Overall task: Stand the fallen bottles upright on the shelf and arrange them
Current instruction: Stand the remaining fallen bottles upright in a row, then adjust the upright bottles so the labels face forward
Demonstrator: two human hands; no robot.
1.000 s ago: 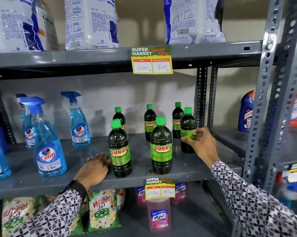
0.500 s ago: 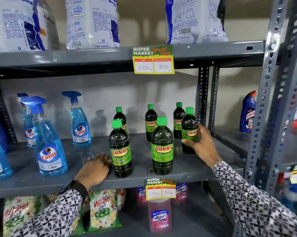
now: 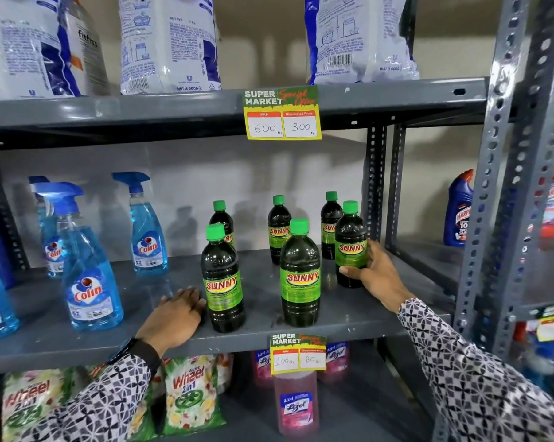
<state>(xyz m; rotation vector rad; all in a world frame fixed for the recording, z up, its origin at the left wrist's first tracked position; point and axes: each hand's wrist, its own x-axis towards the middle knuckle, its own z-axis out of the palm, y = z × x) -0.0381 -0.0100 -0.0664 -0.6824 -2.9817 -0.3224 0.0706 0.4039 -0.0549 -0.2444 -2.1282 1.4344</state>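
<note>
Several dark Sunny bottles with green caps stand upright on the grey middle shelf (image 3: 358, 317). Two are in front: the front left bottle (image 3: 223, 282) and the front middle bottle (image 3: 299, 275). My right hand (image 3: 373, 272) wraps around the right bottle (image 3: 349, 245), thumb in front, fingers behind it. Three more stand behind: the back left bottle (image 3: 221, 220), the back middle bottle (image 3: 279, 229) and the back right bottle (image 3: 328, 228). My left hand (image 3: 176, 315) lies flat on the shelf, fingers apart, just left of the front left bottle.
Blue Colin spray bottles (image 3: 89, 266) fill the shelf's left side. White detergent bags (image 3: 168, 43) sit on the shelf above. Price tags (image 3: 282, 113) hang on the shelf edges. Below are Wheel packets (image 3: 191, 393) and pink Lizol bottles (image 3: 296, 400). A perforated steel post (image 3: 505, 199) stands right.
My right hand has closed further around the right bottle, and the bottle has turned so its label faces me. My left hand has stayed flat on the shelf.
</note>
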